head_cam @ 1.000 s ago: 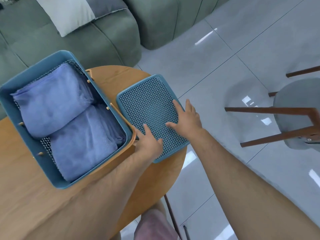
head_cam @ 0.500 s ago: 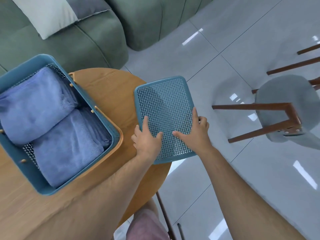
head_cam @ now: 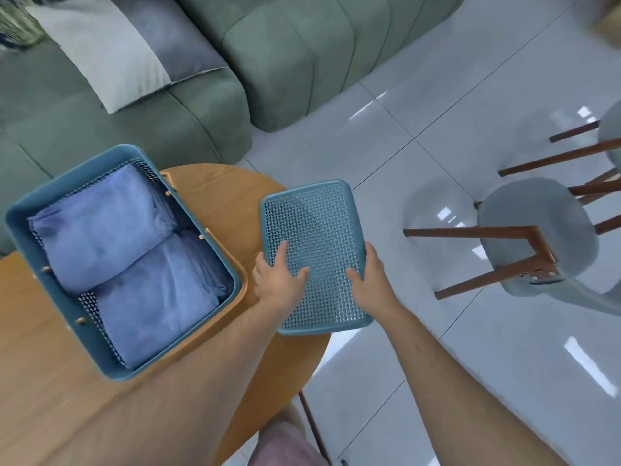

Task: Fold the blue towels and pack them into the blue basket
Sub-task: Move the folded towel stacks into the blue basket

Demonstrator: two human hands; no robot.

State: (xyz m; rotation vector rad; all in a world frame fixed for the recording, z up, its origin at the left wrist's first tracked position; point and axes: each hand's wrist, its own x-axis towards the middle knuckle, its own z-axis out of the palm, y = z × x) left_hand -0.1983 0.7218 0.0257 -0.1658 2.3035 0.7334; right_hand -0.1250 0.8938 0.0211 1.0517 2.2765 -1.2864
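The blue basket (head_cam: 20, 227) stands open on the round wooden table (head_cam: 43, 381), with two folded blue towels inside: one at the far end (head_cam: 100, 230), one at the near end (head_cam: 158, 301). To its right is the blue perforated lid (head_cam: 312, 223), held up over the table's right edge. My left hand (head_cam: 277, 280) grips the lid's near left side, thumb on top. Gripping the near right edge is my right hand (head_cam: 368, 275).
A green sofa (head_cam: 279, 55) with a grey and white cushion (head_cam: 127, 52) stands behind the table. To the right, a grey chair with brown wooden legs (head_cam: 531, 233) stands on the glossy tiled floor. The table edge curves right under the lid.
Both hands have taken hold of the lid and raised it off the table, shifting it right past the table edge. The basket and towels stay put.
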